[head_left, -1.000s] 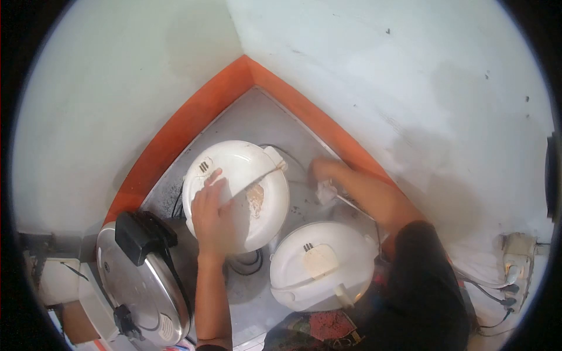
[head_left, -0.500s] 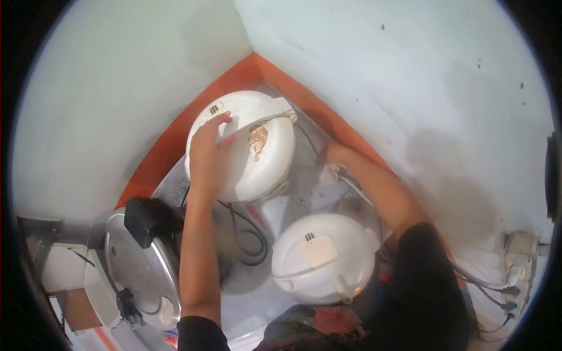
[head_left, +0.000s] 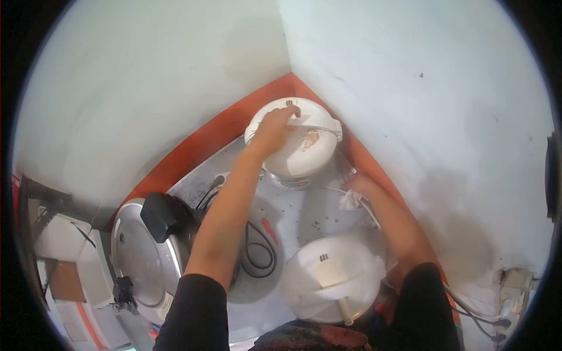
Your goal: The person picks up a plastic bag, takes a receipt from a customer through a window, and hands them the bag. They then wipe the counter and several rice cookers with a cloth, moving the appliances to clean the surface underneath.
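Note:
A white rice cooker (head_left: pixel 295 158) with a brown stain on its lid stands in the corner where the two walls meet. My left hand (head_left: pixel 276 130) is closed around the carrying handle across its lid. Low by the right wall, my right hand (head_left: pixel 364 186) is closed on a crumpled white cloth (head_left: pixel 350 200) that touches the grey tabletop. A pale cable (head_left: pixel 370 212) runs beside this hand. Nearer my body is a second white rice cooker (head_left: pixel 333 281), its handle lying over the lid.
A large steel pot with black handles (head_left: pixel 140 260) is at the left. A coiled black cable (head_left: pixel 259 260) lies on the table (head_left: pixel 257 319). Orange trim (head_left: pixel 205 137) edges the walls, and plugs fill a socket strip (head_left: pixel 509 292) at the lower right.
The stained rice cooker has gone from tilted to nearly upright, farther back into the corner, with my left hand on it. My right hand stays low by the wall with the cloth.

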A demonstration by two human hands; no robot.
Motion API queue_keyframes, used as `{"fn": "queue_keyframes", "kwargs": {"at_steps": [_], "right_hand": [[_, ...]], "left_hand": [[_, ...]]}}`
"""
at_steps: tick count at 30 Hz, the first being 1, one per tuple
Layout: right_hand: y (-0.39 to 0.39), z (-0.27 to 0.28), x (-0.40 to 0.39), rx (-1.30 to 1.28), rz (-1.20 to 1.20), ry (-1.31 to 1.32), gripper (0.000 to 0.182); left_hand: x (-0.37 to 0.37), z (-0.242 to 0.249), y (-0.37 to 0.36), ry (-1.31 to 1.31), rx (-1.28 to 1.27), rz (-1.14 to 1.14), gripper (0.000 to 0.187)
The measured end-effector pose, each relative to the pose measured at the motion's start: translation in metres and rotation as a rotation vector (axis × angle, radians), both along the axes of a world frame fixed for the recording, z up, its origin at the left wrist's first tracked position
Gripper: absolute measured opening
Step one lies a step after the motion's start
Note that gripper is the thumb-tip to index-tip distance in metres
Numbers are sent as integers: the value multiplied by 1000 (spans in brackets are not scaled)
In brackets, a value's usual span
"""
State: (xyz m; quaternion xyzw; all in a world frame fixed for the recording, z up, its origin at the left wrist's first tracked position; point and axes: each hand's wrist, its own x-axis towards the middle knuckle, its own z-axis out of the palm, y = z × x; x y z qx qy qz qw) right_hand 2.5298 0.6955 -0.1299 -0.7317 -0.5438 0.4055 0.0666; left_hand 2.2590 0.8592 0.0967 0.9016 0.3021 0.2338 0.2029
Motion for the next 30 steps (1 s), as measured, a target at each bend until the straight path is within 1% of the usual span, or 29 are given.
{"fn": "queue_keyframes", "kwargs": {"at_steps": [2, 3, 4, 6, 8, 9, 11, 12, 13, 15, 16, 18, 19, 20, 21, 23, 24, 25, 27, 29, 30], "right_hand": [[-1, -9, -1, 26, -106, -86, 42], [-3, -1, -8, 32, -159, -127, 42], [-7, 6, -15, 4, -205, -118, 41], [-7, 92, -49, -49, -284, -116, 40], [0, 126, -79, -21, -140, 86, 38], [-1, 135, -93, -19, -71, 187, 39], [-1, 146, -115, 46, 77, 473, 38], [-2, 150, -124, 74, 149, 617, 38], [2, 155, -129, 45, 213, 589, 40], [9, 165, -128, -32, 331, 536, 45], [7, 176, -126, -63, 321, 528, 46], [11, 166, -111, -56, 327, 547, 47], [9, 162, -104, -53, 331, 558, 47], [4, 179, -100, -56, 309, 556, 49], [2, 187, -96, -65, 253, 579, 49], [-7, 197, -93, -79, 144, 626, 49], [-10, 189, -94, -52, 123, 679, 48], [-9, 184, -102, 8, 176, 618, 48], [-5, 173, -129, 129, 284, 502, 48], [8, 130, -166, 457, 463, 399, 44], [17, 112, -188, 557, 536, 354, 46]], "left_hand": [[-3, -8, 15, -54, 34, 21, 29], [-4, -7, 20, -80, 44, 31, 27], [-8, -8, 25, -81, -71, 52, 25], [-16, -10, 31, -34, -6, 31, 23], [-23, -6, 38, 47, 51, 26, 20], [-27, -9, 40, 49, 23, 72, 19], [-33, -15, 44, 48, -30, 158, 18], [-37, -13, 39, -26, 72, 94, 20], [-40, -13, 31, -109, 228, 141, 21], [-38, 12, -15, -270, 519, 234, 22], [-43, 19, -42, -333, 416, 252, 16], [-58, 44, -136, -143, -84, 350, 22], [-67, 41, -177, -186, -130, 248, 17], [-78, 44, -222, -117, -203, 178, 16], [-88, 38, -259, -77, -255, 74, 23], [-97, 26, -320, -42, -354, -29, 31], [-101, 18, -343, -18, -387, -76, 36], [-103, 8, -360, 5, -413, -117, 41], [-104, -10, -379, -95, -367, -105, 45], [-105, -18, -385, -158, -333, -94, 48], [-106, -19, -386, -173, -322, -89, 49]]}}
